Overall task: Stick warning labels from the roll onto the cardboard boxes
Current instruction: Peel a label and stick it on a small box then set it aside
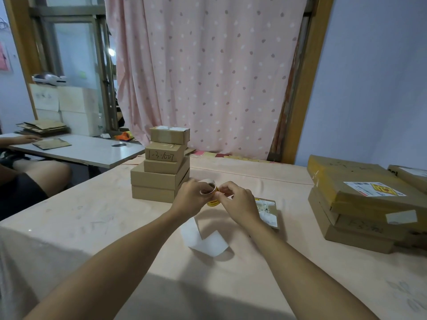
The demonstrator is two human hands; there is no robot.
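Observation:
My left hand (191, 198) grips the small label roll (209, 187) above the table's middle. My right hand (238, 203) pinches a yellow warning label (213, 202) at the roll's edge. A long white backing strip (204, 237) hangs from the roll and curls onto the table. A stack of several plain cardboard boxes (161, 167) stands just behind my left hand. A small flat box (269, 211) lies on the table under and behind my right hand, partly hidden. At the right, larger boxes (360, 204) are stacked, the top one bearing a yellow warning label (383, 189).
The table (92, 227) has a pale pink cloth. A second white table (87, 151) at the left holds flattened cardboard, and another person sits there with a hand on it. A pink dotted curtain (208, 65) hangs behind.

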